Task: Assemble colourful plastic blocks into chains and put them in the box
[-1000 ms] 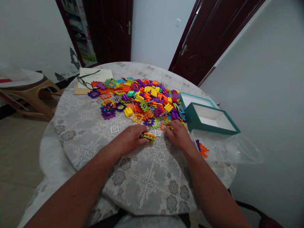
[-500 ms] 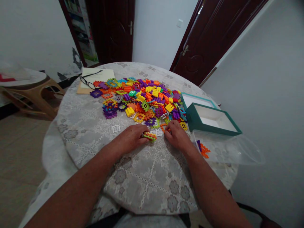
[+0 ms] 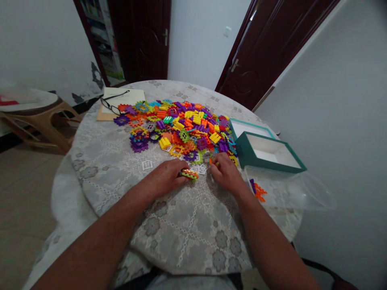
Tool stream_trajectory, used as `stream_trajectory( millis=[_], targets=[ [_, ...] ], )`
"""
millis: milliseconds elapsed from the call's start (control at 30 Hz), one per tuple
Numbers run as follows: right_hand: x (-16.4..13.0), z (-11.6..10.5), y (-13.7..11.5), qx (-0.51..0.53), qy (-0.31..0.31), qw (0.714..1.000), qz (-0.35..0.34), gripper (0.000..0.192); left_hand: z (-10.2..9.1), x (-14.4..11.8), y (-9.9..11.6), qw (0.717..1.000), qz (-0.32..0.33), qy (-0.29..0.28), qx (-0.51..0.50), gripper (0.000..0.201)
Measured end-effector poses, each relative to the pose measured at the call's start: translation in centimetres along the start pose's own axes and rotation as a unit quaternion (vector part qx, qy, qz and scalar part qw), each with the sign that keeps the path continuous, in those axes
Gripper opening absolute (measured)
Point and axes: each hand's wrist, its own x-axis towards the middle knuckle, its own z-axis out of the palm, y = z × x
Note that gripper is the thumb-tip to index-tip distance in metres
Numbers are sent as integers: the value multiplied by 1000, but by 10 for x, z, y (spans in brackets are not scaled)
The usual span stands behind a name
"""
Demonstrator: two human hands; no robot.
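Note:
A heap of bright plastic building pieces (image 3: 178,127) in yellow, purple, orange and green lies across the far half of a round table (image 3: 105,161) with a lace cloth. My left hand (image 3: 165,177) rests on the cloth and grips a small joined stack of orange, green and yellow pieces (image 3: 189,174). My right hand (image 3: 225,173) lies just right of it at the near edge of the heap, its fingertips pinching an orange piece (image 3: 213,162). White window-shaped pieces (image 3: 146,164) lie flat on the cloth near both hands.
An open teal box (image 3: 269,151) and its lid (image 3: 248,127) stand at the right. A clear plastic bag (image 3: 290,189) with a few orange and purple pieces lies in front of them. Glasses (image 3: 109,105) rest on a notebook (image 3: 121,98) at the far left. A stool (image 3: 39,121) stands left of the table.
My right hand has drawn slightly back from the heap with the orange piece at its fingertips. My left hand keeps its hold on the stack in the same spot.

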Motion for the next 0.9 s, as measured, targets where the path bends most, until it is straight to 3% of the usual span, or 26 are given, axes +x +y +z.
stream_trajectory(
  millis=[100,300,567,733,900],
  targets=[
    [1,-3,-5,27,14,999,24,5,0,0,1,1000,-4,8,-7,20],
    [-2,-2,-16,71,-27,994,73,10,0,0,1,1000,-15,9,-19,29],
    [-3,7,-37,198,-12,979,46,22,3,1,-3,998,11,22,-50,45],
    [-4,20,-42,225,-15,974,35,22,3,3,-3,999,22,24,-25,35],
    [-4,16,-48,233,-23,972,-6,20,-1,1,0,999,14,14,-41,29]
  ],
)
